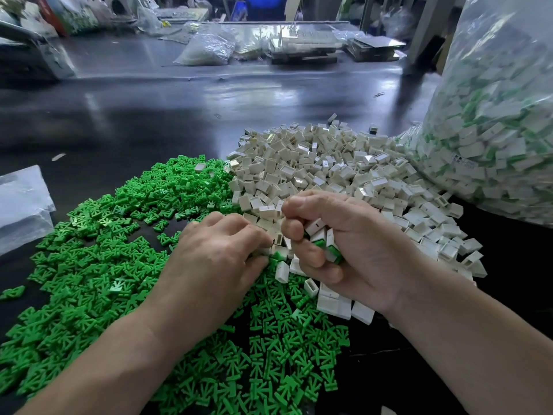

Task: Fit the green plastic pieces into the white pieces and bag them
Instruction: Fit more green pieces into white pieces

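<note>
Heaps cover the dark table (pixel 149 115): green pieces (pixel 98 265) to the left, white pieces (pixel 329 163) to the right. My right hand (pixel 344 250) is fisted around several fitted pieces (pixel 317 226). My left hand (pixel 215 259) curls fingertips down beside it, and I cannot tell whether it grips anything. A filled clear bag (pixel 493 130) stands far right.

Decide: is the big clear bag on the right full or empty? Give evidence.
Well filled. The bag bulges with white and green pieces packed against its clear wall; its top is out of view.
</note>
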Action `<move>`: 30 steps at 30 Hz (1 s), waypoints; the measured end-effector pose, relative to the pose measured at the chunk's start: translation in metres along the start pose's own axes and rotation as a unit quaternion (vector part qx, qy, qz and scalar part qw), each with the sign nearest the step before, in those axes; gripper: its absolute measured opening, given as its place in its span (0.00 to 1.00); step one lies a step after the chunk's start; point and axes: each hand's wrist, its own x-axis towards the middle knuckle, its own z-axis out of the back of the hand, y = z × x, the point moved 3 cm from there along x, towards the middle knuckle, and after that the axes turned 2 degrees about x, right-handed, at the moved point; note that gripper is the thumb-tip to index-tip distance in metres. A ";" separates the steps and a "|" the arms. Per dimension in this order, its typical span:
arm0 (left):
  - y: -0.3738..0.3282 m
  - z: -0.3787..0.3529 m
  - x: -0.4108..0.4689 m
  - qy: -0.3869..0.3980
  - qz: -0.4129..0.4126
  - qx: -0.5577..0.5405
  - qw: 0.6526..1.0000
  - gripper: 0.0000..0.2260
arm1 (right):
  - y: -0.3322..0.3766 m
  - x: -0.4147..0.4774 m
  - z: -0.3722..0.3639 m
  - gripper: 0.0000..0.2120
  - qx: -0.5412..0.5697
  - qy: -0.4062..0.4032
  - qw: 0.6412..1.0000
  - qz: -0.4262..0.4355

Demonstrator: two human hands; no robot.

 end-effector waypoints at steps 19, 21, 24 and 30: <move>-0.008 0.021 -0.012 -0.111 0.104 -0.415 0.897 0.07 | -0.013 -0.001 -0.003 0.07 -0.199 -0.020 0.979 0.030; -0.009 0.022 -0.012 -0.113 0.109 -0.390 0.907 0.07 | -0.014 -0.001 -0.003 0.06 -0.205 -0.022 0.978 0.039; -0.009 0.020 -0.012 -0.106 0.126 -0.335 0.928 0.08 | -0.013 -0.001 -0.004 0.05 -0.218 -0.040 0.973 0.070; -0.009 0.016 -0.014 -0.109 0.160 -0.417 0.888 0.09 | -0.015 -0.003 -0.008 0.06 -0.300 -0.051 0.945 0.116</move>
